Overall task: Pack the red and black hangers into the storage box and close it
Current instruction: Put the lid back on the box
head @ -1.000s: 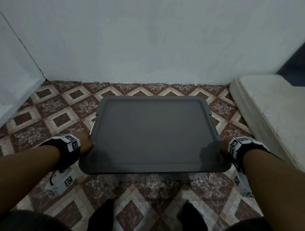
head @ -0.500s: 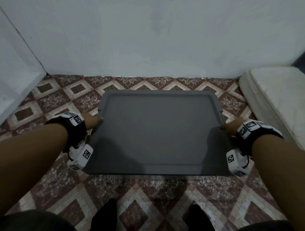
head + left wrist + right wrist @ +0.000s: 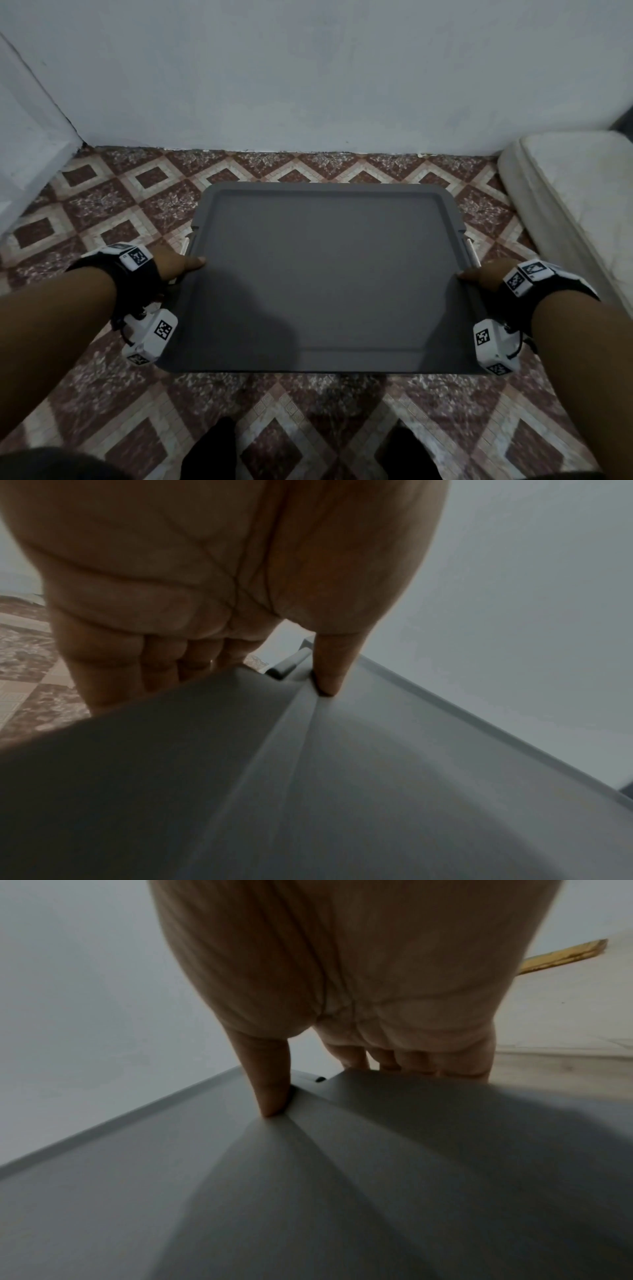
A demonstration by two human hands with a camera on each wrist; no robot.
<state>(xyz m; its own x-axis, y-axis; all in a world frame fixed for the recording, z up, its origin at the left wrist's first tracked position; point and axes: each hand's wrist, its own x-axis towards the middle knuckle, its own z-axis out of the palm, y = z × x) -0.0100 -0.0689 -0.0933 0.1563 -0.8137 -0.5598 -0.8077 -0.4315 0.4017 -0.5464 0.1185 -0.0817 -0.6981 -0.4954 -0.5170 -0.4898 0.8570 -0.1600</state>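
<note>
Grey lid (image 3: 329, 274): flat over the storage box, on patterned floor (image 3: 102, 205) near the wall.
Left hand (image 3: 174, 265): grips the lid's left edge, thumb on top, fingers curled under.
Right hand (image 3: 486, 275): grips the lid's right edge likewise.

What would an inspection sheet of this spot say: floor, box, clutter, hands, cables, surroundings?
Surface: patterned tile floor.
Job's things: grey lid held flat over the box, which it hides; white latches show at both sides; hangers not seen.
Clutter: nothing seen.
Hands: left hand and right hand grip the lid's side edges, thumbs on top, fingers curled under.
Cables: short black wires at the wrist cameras.
Surroundings: white wall, white mattress on the right.
</note>
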